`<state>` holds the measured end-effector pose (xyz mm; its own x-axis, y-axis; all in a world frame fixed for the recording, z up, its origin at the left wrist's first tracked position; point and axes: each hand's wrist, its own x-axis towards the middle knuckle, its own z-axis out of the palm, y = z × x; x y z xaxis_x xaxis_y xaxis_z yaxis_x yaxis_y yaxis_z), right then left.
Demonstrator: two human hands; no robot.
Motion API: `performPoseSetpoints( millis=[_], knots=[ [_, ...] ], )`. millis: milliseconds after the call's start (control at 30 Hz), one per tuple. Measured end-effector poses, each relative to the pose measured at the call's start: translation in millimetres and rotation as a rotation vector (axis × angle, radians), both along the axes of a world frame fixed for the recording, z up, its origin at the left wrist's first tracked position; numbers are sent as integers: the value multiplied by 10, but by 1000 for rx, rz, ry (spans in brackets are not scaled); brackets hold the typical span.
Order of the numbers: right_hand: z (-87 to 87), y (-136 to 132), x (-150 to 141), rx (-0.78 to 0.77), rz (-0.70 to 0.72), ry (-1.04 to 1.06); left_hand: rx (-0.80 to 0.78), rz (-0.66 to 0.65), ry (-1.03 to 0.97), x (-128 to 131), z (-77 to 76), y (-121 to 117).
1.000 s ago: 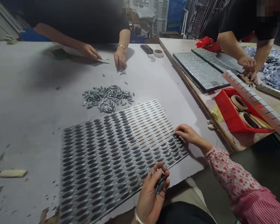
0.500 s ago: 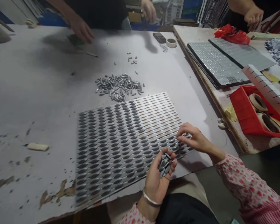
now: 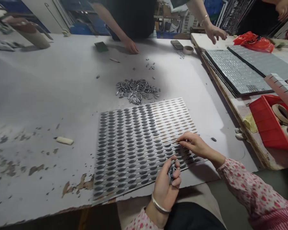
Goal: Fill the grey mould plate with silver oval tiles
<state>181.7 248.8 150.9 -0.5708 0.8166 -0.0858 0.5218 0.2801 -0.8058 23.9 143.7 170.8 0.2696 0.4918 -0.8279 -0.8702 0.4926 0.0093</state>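
- We find our right hand (image 3: 194, 143) moved inward over the tray (image 3: 127, 143), fingers narrow.
- Our left hand (image 3: 166, 182), near tray: holding grey pieces (image 3: 172, 171).
- White table (image 3: 50, 95) beneath tray: worn leftward; shelving (image 3: 169, 16) beyond.

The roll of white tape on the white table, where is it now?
In the head view, the roll of white tape lies at the white table's far right, beside a dark flat case.
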Motion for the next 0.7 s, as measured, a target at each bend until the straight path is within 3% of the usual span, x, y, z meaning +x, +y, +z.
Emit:
performPoseSetpoints(
  millis=[133,400,500,633,700],
  knots=[
    [-109,105,-137,39,-4,-173,0,7,-34,-15,12,-4],
    [-103,114,-203,204,26,-348,34,47,15,-2,16,-14],
    [-58,73,-182,166,26,-200,82,59,70,12,-23,6],
    [74,-66,-182,6,252,117,117,60,88,61,-146,10],
    [96,-141,-176,-14,275,198,124,43,91,90,-222,-2]
  ],
)
